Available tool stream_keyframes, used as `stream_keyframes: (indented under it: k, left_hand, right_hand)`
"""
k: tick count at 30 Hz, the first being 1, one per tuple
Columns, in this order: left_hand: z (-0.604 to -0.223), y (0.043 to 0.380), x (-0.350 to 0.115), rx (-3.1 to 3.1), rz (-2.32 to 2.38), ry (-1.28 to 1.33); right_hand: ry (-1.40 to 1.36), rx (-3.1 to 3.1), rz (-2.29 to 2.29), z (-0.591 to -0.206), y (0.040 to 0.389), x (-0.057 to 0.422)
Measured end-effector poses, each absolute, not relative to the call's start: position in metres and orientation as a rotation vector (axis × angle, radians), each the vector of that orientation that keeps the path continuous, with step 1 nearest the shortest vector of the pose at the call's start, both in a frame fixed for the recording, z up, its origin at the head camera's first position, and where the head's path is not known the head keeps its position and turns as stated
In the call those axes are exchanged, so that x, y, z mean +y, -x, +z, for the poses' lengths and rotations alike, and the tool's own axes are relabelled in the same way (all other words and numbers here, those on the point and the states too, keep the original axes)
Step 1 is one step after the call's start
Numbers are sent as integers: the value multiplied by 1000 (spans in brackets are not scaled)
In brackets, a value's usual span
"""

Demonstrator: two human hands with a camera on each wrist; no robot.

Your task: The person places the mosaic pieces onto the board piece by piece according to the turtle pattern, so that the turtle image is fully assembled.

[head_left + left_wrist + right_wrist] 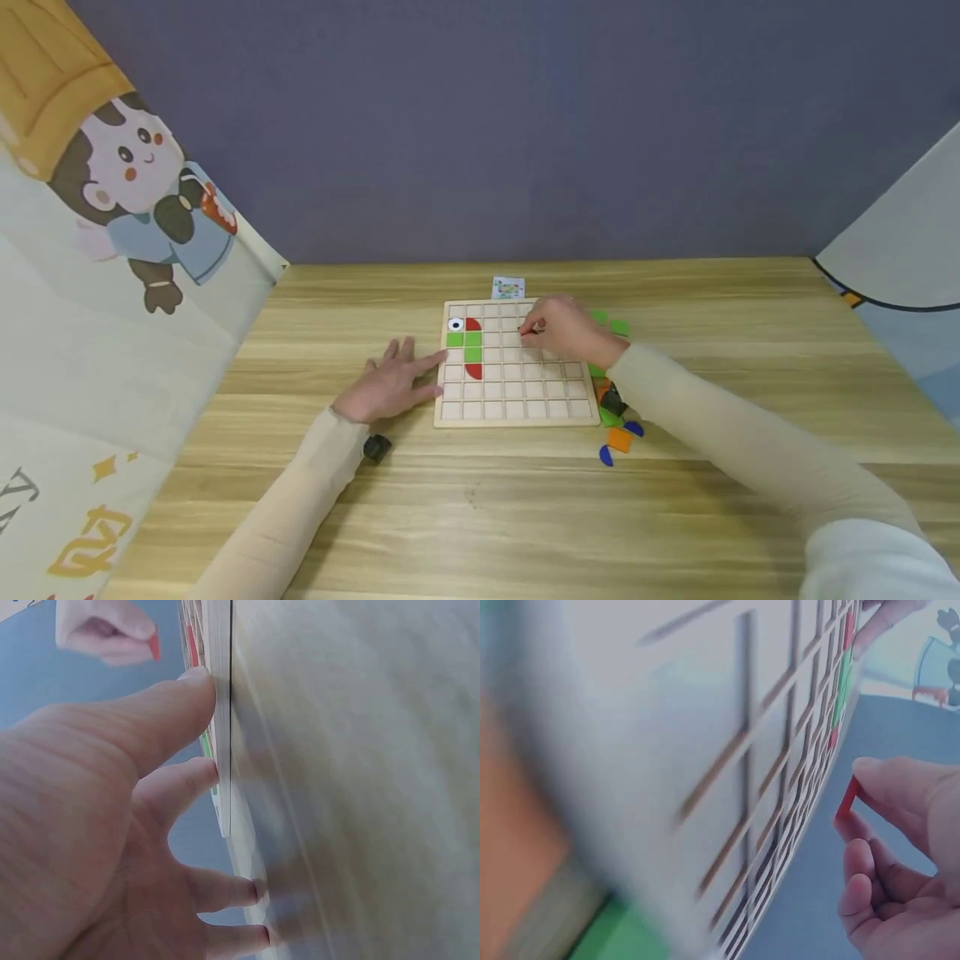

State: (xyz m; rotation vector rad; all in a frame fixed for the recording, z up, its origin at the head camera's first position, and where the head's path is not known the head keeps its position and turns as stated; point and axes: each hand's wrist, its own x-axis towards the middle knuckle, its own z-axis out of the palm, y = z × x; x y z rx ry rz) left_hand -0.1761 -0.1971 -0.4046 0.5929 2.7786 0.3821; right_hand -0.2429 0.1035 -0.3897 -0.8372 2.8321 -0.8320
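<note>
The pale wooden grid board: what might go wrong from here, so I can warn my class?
First, the right hand pinches a thin red piece clear of the pale wooden grid board; it might slip and land in an unintended cell. Second, the left hand touches the board's left edge, so a push could shift the board. Third, the beige right sleeve is close to the flat orange square piece and might sweep it aside.

Left fingers (180,789) spread while right fingers (859,859) curl, pinching.
</note>
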Motion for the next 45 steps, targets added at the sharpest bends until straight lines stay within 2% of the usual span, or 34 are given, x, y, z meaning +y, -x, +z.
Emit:
stream_keyframes:
  k: [7,14,22,36,45]
  left_hand:
    - [-404,175,-194,2775,373,-591]
    - [-403,174,-193,2777,364,-615]
    - [-403,173,-196,2773,353,-613]
    - [-403,171,-199,2764,349,-613]
    - [-404,167,-203,2760,362,-608]
  right_hand:
    - [916,2729,-835,-395,250,70]
    - [932,2682,-803,-401,254,60]
    - [929,2652,-840,-403,253,60]
    - [1103,2664,-740,-401,247,65]
    - [990,2708,-760,-395,243,93]
